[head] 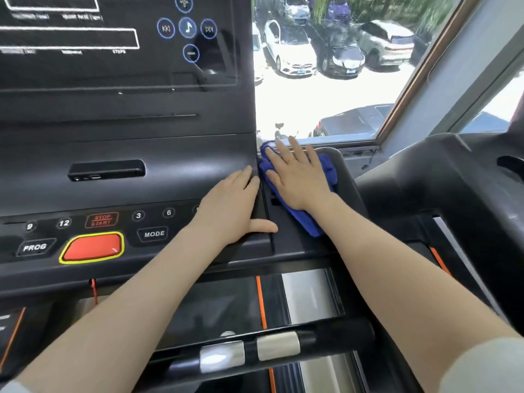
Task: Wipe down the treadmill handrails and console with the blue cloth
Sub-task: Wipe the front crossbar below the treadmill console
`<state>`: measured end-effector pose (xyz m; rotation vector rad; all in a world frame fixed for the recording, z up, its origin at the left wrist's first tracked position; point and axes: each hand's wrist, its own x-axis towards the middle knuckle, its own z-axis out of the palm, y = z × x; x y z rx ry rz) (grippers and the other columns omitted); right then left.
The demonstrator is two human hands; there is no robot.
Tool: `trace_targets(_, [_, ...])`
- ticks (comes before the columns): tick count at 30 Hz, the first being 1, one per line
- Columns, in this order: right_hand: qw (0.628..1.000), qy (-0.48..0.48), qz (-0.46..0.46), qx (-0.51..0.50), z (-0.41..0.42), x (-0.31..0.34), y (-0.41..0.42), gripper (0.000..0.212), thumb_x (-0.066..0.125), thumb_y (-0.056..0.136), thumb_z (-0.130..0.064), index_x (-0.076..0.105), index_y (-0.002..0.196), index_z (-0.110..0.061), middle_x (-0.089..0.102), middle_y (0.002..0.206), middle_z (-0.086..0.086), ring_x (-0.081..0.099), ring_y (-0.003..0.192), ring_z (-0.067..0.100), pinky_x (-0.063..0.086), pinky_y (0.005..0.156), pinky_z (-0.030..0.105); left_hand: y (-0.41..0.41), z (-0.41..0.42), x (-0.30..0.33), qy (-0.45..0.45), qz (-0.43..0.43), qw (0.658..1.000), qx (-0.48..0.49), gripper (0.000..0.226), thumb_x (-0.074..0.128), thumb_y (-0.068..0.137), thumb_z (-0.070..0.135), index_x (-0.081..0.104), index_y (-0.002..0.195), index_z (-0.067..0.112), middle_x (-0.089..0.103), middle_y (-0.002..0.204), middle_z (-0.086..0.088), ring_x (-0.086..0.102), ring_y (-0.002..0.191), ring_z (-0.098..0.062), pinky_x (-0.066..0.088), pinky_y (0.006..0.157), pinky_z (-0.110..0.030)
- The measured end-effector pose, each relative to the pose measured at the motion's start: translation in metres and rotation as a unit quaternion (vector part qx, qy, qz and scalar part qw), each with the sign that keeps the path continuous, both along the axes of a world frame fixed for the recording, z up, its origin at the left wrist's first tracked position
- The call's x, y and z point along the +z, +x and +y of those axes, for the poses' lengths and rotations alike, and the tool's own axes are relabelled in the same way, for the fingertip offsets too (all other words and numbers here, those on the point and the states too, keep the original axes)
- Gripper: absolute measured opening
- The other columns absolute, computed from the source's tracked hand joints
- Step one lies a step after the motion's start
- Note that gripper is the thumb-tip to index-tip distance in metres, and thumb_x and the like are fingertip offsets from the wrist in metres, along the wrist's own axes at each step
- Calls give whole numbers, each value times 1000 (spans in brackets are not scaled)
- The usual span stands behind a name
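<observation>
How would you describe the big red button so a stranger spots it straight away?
Start at the black treadmill console and drop to its lower left button row. The wide red rounded button sits just below the STOP START label, between the PROG key and MODE key. Only it is solid red with a yellow outline.

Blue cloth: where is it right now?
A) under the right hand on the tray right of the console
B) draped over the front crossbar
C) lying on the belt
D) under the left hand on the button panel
A: the right hand presses flat on the blue cloth on the side tray right of the console; the left hand rests bare on the console's edge.
</observation>
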<state>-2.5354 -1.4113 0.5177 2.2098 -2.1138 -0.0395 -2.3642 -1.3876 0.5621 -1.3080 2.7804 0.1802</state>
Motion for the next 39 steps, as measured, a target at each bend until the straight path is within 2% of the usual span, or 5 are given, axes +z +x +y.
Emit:
trace_targets(5, [998,-44,-28,-40,-26,3,-5,57,28,98,-47,19,149,-21,4,159,5,-3,146,27,-5,115,47,4,-3,-3,12,16,1000,7,100,47,74,70,17,147,8,4,158,-6,7,145,-20,17,114,-32])
trace_targets(10, [996,-77,-37,-24,2,5,9,44,34,98,-41,41,136,-19,36,146,6,32,133,27,18,108,42,5,1,-7,8,20,1000,12,96,44,78,68,16,147,6,5,158,-10,9,145,-22,12,116,-33])
trace_targets(23, [997,44,-46,36,46,3,13,54,18,101,-40,6,151,-24,3,159,-7,0,146,13,-3,116,38,6,3,-12,16,33,999,22,94,44,80,66,14,148,8,5,158,-9,9,145,-22,11,118,-35])
trace_targets(35, [997,-18,-44,-60,-13,2,-25,41,24,101,-36,39,137,-25,40,145,-1,32,133,23,10,113,41,6,1,-11,24,28,999,24,96,44,79,68,13,148,9,3,158,-6,6,145,-19,8,118,-35])
trace_targets(39, [986,-28,-28,-161,17,0,-39,46,21,100,-39,33,140,-22,28,151,5,26,135,30,13,112,44,7,4,-9,28,25,999,30,94,43,80,67,12,148,10,3,158,-6,7,145,-20,9,117,-35])
